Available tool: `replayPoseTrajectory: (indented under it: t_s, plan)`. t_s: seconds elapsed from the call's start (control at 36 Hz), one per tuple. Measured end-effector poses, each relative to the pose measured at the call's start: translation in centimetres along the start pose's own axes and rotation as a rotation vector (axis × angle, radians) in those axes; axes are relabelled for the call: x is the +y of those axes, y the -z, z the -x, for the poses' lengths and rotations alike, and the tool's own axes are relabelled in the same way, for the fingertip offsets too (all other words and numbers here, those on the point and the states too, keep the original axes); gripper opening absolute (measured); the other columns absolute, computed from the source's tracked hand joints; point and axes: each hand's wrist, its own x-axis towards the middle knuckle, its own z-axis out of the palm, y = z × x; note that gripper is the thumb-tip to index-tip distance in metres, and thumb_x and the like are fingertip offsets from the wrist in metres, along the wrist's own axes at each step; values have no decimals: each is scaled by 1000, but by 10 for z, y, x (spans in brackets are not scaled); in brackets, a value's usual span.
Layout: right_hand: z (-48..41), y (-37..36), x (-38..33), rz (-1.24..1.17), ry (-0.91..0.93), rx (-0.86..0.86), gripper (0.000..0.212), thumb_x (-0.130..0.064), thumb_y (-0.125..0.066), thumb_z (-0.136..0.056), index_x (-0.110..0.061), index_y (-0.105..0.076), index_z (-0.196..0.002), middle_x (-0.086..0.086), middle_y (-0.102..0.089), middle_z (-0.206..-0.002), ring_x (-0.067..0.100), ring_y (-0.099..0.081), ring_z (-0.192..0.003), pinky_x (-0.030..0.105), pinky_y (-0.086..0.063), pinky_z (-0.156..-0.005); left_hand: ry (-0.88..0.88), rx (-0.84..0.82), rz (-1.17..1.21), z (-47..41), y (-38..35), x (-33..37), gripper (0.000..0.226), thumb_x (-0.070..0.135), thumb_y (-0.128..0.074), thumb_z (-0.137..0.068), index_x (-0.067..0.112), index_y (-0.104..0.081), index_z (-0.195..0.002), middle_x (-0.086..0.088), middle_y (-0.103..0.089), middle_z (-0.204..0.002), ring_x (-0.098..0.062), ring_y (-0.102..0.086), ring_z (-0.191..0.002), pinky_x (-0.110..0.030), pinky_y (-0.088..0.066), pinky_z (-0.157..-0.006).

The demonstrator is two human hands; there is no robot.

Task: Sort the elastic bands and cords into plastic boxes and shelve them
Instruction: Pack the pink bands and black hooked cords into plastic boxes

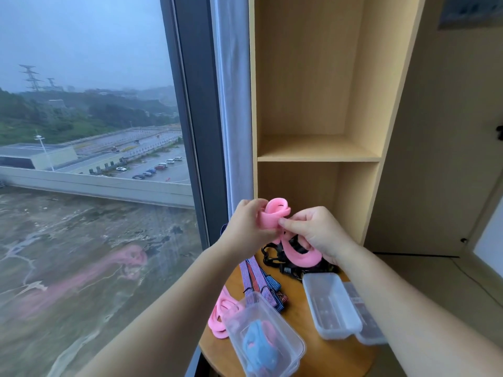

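Left hand (246, 223) and right hand (317, 231) both pinch the pink elastic band (275, 213), held above the desk (304, 317) near two clear plastic boxes (330, 304).

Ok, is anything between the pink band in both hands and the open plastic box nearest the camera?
Nothing visible blocks it. The left hand and right hand hold the pink band above the table; the open box below has no lid and holds a blue band. The striped cords lie by its far rim, outside the opening.
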Motion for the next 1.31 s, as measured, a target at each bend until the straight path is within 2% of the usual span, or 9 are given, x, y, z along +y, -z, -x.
replayPoseTrajectory:
  t_s: [0.14, 0.28, 0.44, 0.58, 0.67, 0.86, 1.0, 1.17, 1.31]
  plan:
    - [1, 4, -3, 102, 26, -14, 29, -17, -76, -83, 7, -69, -70, 33, -60, -63, 11, -32, -36, 17, -26, -37, 102, -190, 15, 4, 0, 1, 51, 37, -75, -81, 24, -42, -117, 7, -57, -101, -5, -58, -78, -12, -45, -55]
    - [3, 11, -8, 257, 69, -77, 21, -18, -80, -81, 1, -73, -75, 11, -68, -59, 6, -50, -48, 18, -40, -50, 168, -300, 158, 3, 7, -1, 42, 28, -71, -84, 34, -48, -119, 4, -63, -111, -10, -64, -96, -17, -51, -71]
    - [4, 23, -13, 431, 111, -228, 6, -4, -66, -77, -8, -70, -78, 4, -53, -63, 12, -42, -58, 28, -34, -60, 223, -166, 264, 3, 6, -12, 24, 24, -68, -88, 22, -59, -110, -4, -66, -103, -22, -69, -91, -33, -60, -71]
    - [5, 26, -6, 337, 198, -200, 33, 2, -62, -83, -27, -76, -91, 23, -67, -87, 17, -52, -74, 34, -40, -72, 346, -62, 492, 5, 0, -18, 18, 19, -69, -89, 22, -58, -103, -5, -64, -104, -18, -70, -89, -31, -59, -68]
    - [10, 22, -4, 293, 270, -149, 45, -1, -63, -88, -44, -75, -93, 10, -73, -93, 17, -61, -81, 37, -49, -80, 385, 3, 583, 7, -3, -19, 11, 17, -69, -88, 22, -63, -95, -3, -67, -96, -17, -71, -82, -33, -60, -67]
    - [15, 21, -5, 351, 332, -213, 37, -8, -63, -93, -24, -64, -127, -15, -65, -122, -2, -56, -117, 18, -39, -105, 511, 33, 834, 7, -3, -16, 26, 3, -64, -89, 3, -54, -112, -23, -60, -120, -34, -68, -100, -37, -59, -68]
    - [14, 21, 1, 404, 418, -85, 61, 3, -76, -77, -50, -64, -105, -25, -65, -110, -11, -55, -111, 10, -39, -98, 507, 62, 974, 8, -9, -9, 41, -7, -53, -89, 13, -47, -124, -17, -50, -125, -32, -72, -88, -42, -59, -68]
    - [12, 4, 11, 587, 727, 103, 53, 6, -82, -66, -11, -71, -116, -11, -64, -106, 19, -59, -104, 29, -47, -96, 525, -12, 1262, 10, -12, 4, 35, 4, -49, -88, -2, -58, -121, -29, -61, -118, -36, -70, -88, -44, -59, -72]
    - [17, 2, 13, 643, 759, 35, 39, -5, -78, -75, -7, -72, -113, 5, -57, -115, 17, -54, -109, 19, -40, -99, 480, -37, 1102, 12, -15, 0, 59, 24, -80, -80, -5, -52, -123, -26, -67, -113, -31, -71, -93, -36, -59, -73]
